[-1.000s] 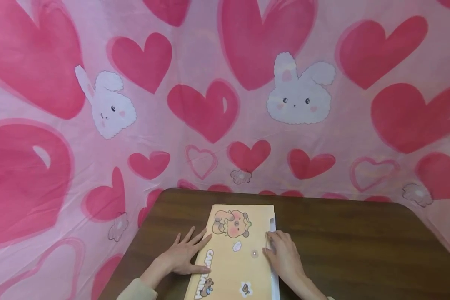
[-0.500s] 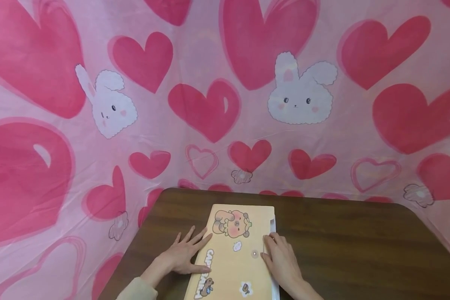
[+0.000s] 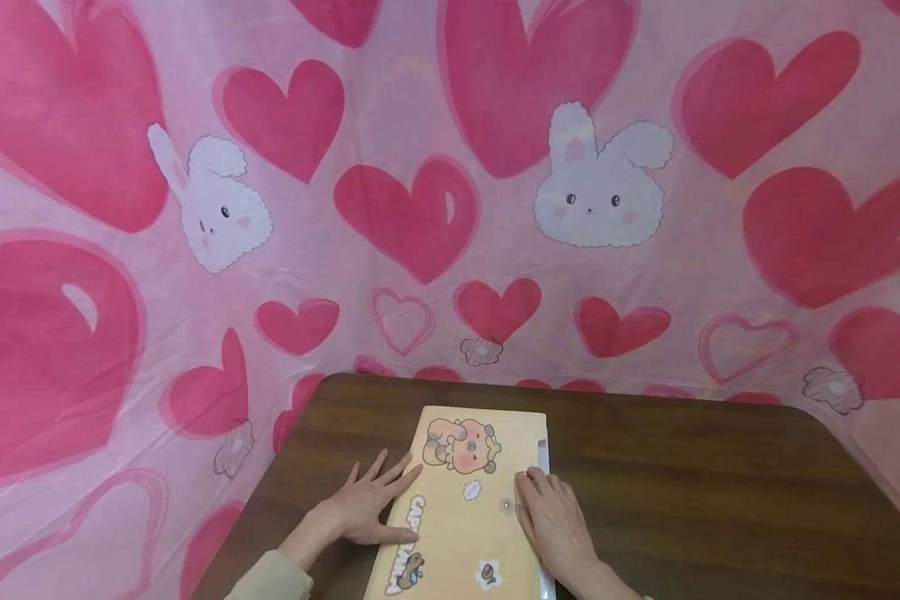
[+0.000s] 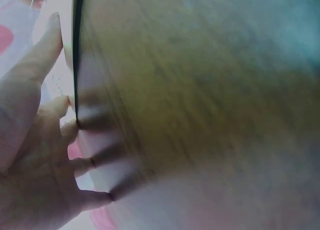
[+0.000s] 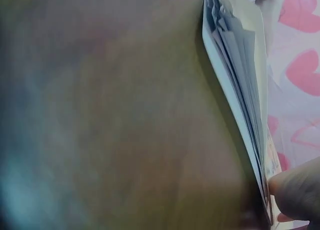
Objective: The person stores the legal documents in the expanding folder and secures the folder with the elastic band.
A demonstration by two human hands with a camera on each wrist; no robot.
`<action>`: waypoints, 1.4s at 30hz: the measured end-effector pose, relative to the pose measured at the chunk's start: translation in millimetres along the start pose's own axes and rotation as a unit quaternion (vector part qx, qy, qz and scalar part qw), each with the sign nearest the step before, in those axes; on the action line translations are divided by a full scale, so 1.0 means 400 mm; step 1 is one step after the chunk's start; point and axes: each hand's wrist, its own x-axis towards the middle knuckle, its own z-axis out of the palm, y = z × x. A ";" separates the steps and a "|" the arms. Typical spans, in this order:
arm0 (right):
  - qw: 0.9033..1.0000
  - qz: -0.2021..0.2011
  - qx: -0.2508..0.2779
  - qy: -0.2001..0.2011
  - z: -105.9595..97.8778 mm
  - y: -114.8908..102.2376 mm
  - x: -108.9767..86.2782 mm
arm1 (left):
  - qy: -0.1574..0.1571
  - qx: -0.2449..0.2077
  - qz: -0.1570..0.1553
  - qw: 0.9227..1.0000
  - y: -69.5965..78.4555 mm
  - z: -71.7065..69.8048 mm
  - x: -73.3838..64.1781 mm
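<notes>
A yellow file folder (image 3: 450,500) with cartoon capybara prints lies on the brown table, one long edge to each hand. My left hand (image 3: 363,504) has its fingers spread; thumb and index finger rest on the folder's left edge, and the other fingertips touch the table. My right hand (image 3: 558,521) bends its fingers over the right edge, gripping a thin clear strip there, right beside a small round snap (image 3: 506,505) on the cover. In the right wrist view, my thumb (image 5: 297,190) is against the edge, and several inner leaves (image 5: 240,54) fan out.
The brown table (image 3: 705,483) stretches away to the right and behind the folder. A pink cloth (image 3: 390,100) with hearts and white rabbits hangs at the back and left of it.
My right hand has moved a little to the left over the folder's right edge, its fingertips now nearer the snap. The left hand stays in place.
</notes>
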 end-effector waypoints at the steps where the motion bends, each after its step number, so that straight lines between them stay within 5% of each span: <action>1: 1.000 -0.002 -0.001 -0.003 0.000 0.000 0.001 | 0.001 -0.002 0.001 1.000 -0.002 0.000 0.001; 16: 0.995 -0.044 -0.053 -0.065 -0.006 -0.017 0.016 | 0.006 0.002 -0.001 1.000 -0.001 -0.004 -0.003; 22: 0.991 -0.087 -0.091 -0.046 0.003 -0.021 0.011 | 0.009 -0.010 0.011 1.000 -0.012 0.003 -0.004; 31: 0.998 -0.032 -0.038 0.024 0.010 -0.003 0.006 | 0.008 -0.008 0.002 1.000 -0.012 0.009 0.001; 42: 0.990 -0.101 -0.089 0.053 0.011 0.001 0.009 | 0.010 -0.019 0.014 1.000 -0.020 0.005 0.005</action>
